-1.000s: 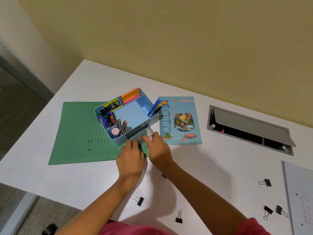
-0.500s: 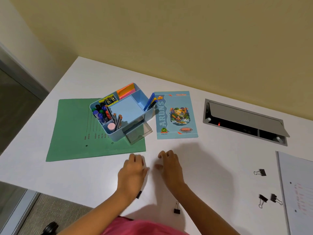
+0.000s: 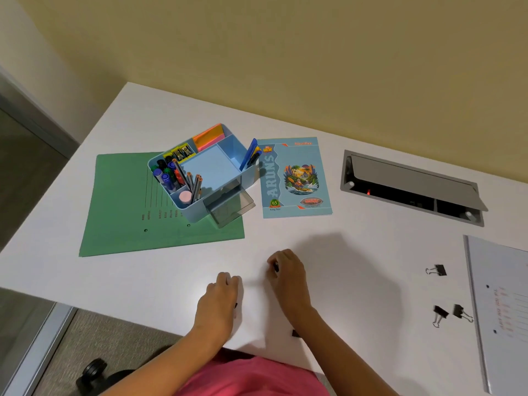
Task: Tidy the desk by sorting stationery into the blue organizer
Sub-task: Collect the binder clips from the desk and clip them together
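Readable print: light-blue paper notebook (image 3: 295,178) said "ARUNS" down its left side, "ALL NEW" top left, "65" and "King Size" bottom left. Print on the green card folder (image 3: 120,207) was too small to read.

The notebook lay just right of the blue plastic desk organizer (image 3: 189,215), which stood on the folder's right part. The organizer's clear smoked drawer (image 3: 233,207) stuck out toward the near side.

Versus 1 s ago: both hands had left the drawer and come back to the near part of the white desk (image 3: 357,252). Versus 0.5 s ago: the right hand (image 3: 288,274) had gone from flat to curled.

Right hand: fingers bent, tips pinching a small black binder clip (image 3: 276,266); it looked like a clip, but most of it was hidden by the fingers. Organizer sat far-left of this hand, well apart.

Left hand (image 3: 220,298): knuckles up on the desk, fingers bent under. A second black clip (image 3: 236,305) showed at its right edge. Couldn't tell whether it was gripped or just covered.

A third black clip (image 3: 295,333) lay against the right forearm, near edge. Three more black binder clips (image 3: 438,270) lay far right, beside a white printed sheet (image 3: 503,304).

Grey metal cable hatch (image 3: 411,187) was open, right of the notebook.
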